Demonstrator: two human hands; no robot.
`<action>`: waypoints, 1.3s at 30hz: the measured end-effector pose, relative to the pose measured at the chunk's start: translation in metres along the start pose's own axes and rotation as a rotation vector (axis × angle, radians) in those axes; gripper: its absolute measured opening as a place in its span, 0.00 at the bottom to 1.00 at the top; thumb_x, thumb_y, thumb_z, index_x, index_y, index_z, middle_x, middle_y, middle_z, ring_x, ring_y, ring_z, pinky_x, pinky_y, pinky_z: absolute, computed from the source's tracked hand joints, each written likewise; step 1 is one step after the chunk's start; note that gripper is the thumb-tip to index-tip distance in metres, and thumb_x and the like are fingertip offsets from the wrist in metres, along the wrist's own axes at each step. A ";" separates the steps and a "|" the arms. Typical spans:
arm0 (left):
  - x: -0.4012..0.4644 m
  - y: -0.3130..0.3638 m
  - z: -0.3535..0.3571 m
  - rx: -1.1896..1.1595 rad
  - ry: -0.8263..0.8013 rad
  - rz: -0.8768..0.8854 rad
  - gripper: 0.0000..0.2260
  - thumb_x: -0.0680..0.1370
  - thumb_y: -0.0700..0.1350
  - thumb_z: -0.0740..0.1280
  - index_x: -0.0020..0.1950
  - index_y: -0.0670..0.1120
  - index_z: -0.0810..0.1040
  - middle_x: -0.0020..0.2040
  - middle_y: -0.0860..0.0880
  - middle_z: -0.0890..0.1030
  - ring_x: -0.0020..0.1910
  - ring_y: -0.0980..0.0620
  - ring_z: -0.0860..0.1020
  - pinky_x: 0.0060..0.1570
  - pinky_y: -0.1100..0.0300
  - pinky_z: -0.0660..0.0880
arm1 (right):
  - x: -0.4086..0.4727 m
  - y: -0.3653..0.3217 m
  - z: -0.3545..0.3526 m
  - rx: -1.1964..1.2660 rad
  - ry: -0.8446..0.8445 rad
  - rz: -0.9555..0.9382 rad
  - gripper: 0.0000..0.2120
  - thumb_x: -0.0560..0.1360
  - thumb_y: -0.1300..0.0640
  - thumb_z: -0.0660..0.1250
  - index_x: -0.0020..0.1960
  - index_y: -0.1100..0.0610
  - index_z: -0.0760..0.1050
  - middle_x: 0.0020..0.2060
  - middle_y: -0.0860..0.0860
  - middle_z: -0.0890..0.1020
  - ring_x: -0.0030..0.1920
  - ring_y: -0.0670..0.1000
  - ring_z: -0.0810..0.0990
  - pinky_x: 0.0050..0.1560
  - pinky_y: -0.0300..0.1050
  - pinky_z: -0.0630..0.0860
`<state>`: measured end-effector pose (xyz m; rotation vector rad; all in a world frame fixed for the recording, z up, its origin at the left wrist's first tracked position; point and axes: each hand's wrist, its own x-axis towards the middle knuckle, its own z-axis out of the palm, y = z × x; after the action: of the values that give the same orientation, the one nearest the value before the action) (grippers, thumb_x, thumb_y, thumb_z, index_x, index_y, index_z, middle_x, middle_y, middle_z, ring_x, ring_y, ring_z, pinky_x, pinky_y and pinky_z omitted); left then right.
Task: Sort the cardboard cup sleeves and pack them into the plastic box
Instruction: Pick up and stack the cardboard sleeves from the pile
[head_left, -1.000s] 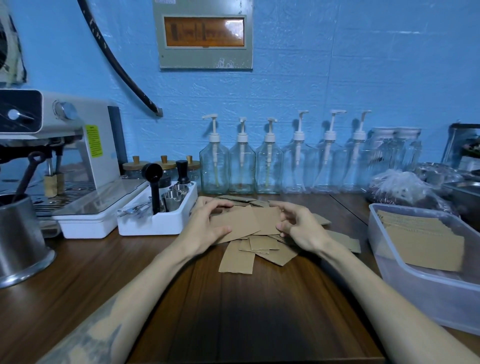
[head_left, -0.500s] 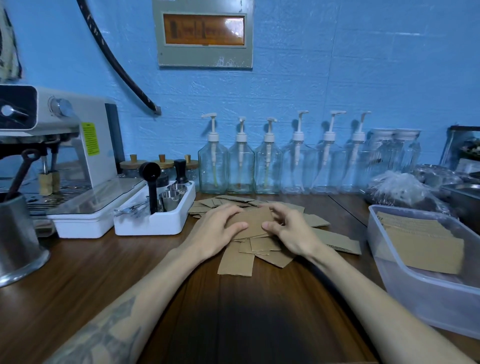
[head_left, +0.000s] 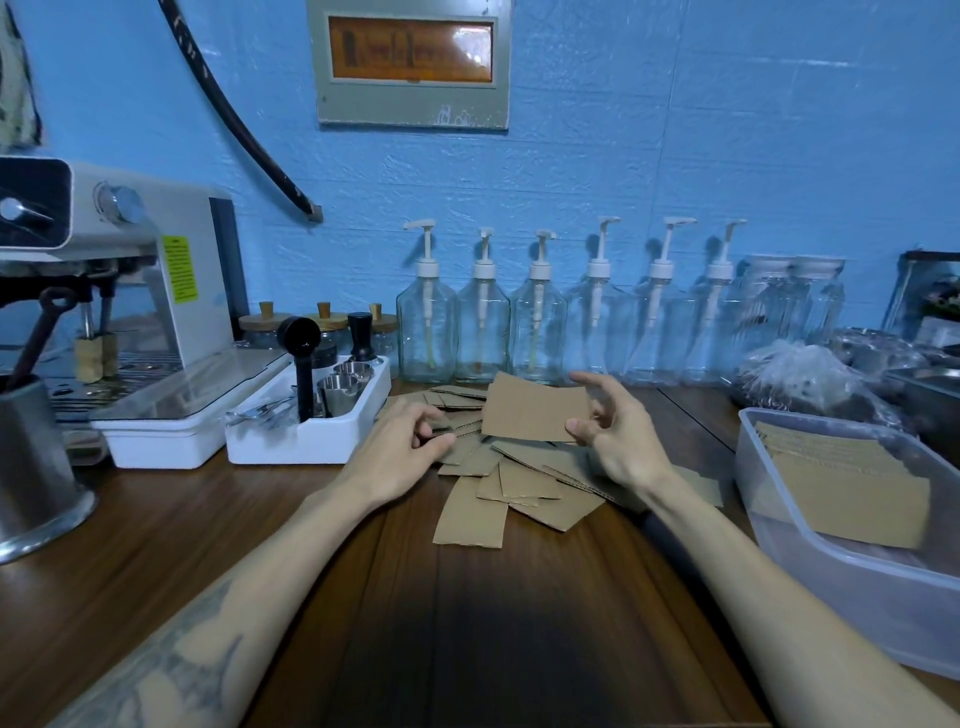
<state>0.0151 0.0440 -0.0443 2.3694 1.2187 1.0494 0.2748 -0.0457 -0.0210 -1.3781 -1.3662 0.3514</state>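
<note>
— What have you got on your screen?

— I see my right hand (head_left: 621, 441) holding one flat cardboard sleeve (head_left: 535, 408) up above the loose pile of sleeves (head_left: 511, 483) on the wooden counter (head_left: 218, 525). The thumb and fingers pinch its right edge, and the other fingers are spread and slightly curled behind it.

— And the left?

— My left hand (head_left: 402, 449) is down at the left side of the pile, with its fingers curled in. The fingertips are on the cardboard there, but I cannot tell whether they actually grip a piece or just rest on it.

— Where is the box?

— The plastic box (head_left: 831, 566) sits at the right edge of the counter, well apart from the pile. A flat stack of sleeves (head_left: 847, 478) already lies inside it.

— Anything else around?

— Behind the pile a row of glass pump bottles (head_left: 540, 332) stands against the blue wall (head_left: 675, 156). To the left of the pile is a white tray (head_left: 311, 441) holding small metal cups and a black scoop, just beside the coffee machine (head_left: 135, 291). A steel pitcher (head_left: 31, 467) stands at the far left, and a clear bag (head_left: 810, 379) lies behind the box.
</note>
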 end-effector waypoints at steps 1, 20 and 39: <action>0.000 -0.001 0.001 0.034 -0.025 -0.012 0.16 0.78 0.57 0.67 0.63 0.52 0.75 0.50 0.55 0.72 0.49 0.55 0.73 0.53 0.57 0.74 | 0.000 0.001 -0.001 -0.010 0.012 0.009 0.23 0.76 0.69 0.68 0.66 0.50 0.75 0.31 0.48 0.66 0.31 0.41 0.69 0.63 0.48 0.73; 0.027 0.051 0.035 0.164 -0.184 -0.079 0.19 0.75 0.67 0.63 0.52 0.54 0.80 0.50 0.53 0.74 0.53 0.51 0.75 0.57 0.49 0.74 | 0.004 0.014 -0.008 -0.200 0.042 0.102 0.21 0.76 0.67 0.67 0.62 0.45 0.75 0.41 0.49 0.83 0.35 0.50 0.81 0.47 0.52 0.82; 0.018 0.036 -0.002 -0.525 -0.148 -0.483 0.11 0.69 0.47 0.79 0.47 0.46 0.84 0.38 0.50 0.82 0.34 0.54 0.73 0.31 0.61 0.67 | 0.009 0.013 -0.006 -0.047 0.073 0.107 0.20 0.77 0.66 0.67 0.64 0.49 0.75 0.49 0.50 0.84 0.40 0.50 0.82 0.39 0.40 0.76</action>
<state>0.0411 0.0361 -0.0152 1.6193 1.1939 0.8764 0.2893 -0.0372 -0.0251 -1.4926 -1.2509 0.3376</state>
